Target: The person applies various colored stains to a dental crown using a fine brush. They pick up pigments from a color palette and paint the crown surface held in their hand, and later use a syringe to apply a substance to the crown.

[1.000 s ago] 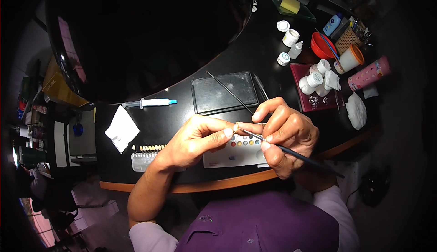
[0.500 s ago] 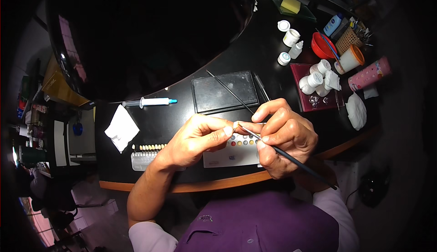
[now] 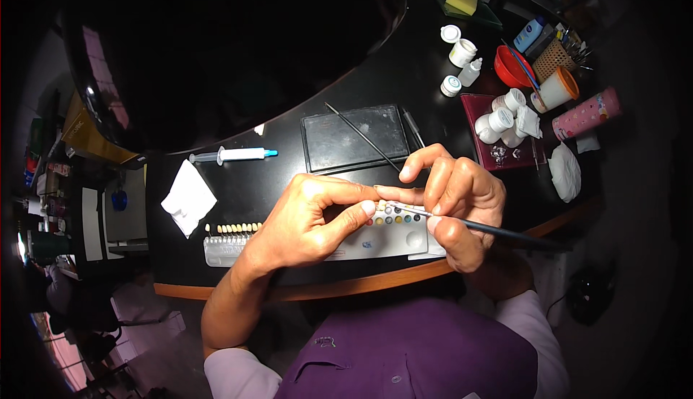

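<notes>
My left hand (image 3: pixel 314 218) is closed, thumb and forefinger pinching a small tooth-coloured piece (image 3: pixel 381 205) that looks like a dental crown. Between the fingers of my right hand (image 3: pixel 462 208) is a fine brush (image 3: pixel 494 230) with a dark handle, its tip at or very near the piece. Contact cannot be made out. Below both hands lies a white palette (image 3: pixel 386 246) with small wells of several colours, partly hidden. A tooth shade guide (image 3: pixel 225 250) rests left of my left wrist. Beyond my fingers, a second dark-handled brush (image 3: pixel 361 133) lies across a flat black case (image 3: pixel 328 146).
A syringe (image 3: pixel 242 154) and a white tissue (image 3: pixel 189 198) lie at left. White jars (image 3: pixel 494 125) stand on a dark red box (image 3: pixel 476 103) at right, near a red bowl (image 3: pixel 511 68) and a pink bottle (image 3: pixel 588 114). A large dark rounded object (image 3: pixel 238 53) overhangs the far left.
My right hand has turned, so the brush handle lies flatter and points more to the right. Both hands stay together, and more of the palette shows. The whole view has shifted slightly.
</notes>
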A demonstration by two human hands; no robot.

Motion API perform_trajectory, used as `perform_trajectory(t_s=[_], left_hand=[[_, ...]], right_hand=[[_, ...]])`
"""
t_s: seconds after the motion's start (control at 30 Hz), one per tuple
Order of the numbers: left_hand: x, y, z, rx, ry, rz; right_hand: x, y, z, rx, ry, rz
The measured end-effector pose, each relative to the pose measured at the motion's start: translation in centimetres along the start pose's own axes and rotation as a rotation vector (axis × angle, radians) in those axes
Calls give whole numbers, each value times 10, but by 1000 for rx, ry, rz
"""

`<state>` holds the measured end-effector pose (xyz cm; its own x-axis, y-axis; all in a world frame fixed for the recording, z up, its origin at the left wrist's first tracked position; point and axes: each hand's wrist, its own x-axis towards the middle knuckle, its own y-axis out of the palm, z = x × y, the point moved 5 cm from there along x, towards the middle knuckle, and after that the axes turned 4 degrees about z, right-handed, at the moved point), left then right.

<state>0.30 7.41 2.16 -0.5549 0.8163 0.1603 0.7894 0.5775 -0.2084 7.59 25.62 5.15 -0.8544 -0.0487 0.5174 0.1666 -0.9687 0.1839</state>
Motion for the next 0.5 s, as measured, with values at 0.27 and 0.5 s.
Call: perform_trajectory(t_s=[0.27, 0.5], left_hand=[[1, -1, -8, 189, -29, 78], [3, -1, -11, 228, -64, 92]], right_hand=[[-8, -6, -5, -164, 59, 137], [-1, 2, -2, -203, 16, -19]])
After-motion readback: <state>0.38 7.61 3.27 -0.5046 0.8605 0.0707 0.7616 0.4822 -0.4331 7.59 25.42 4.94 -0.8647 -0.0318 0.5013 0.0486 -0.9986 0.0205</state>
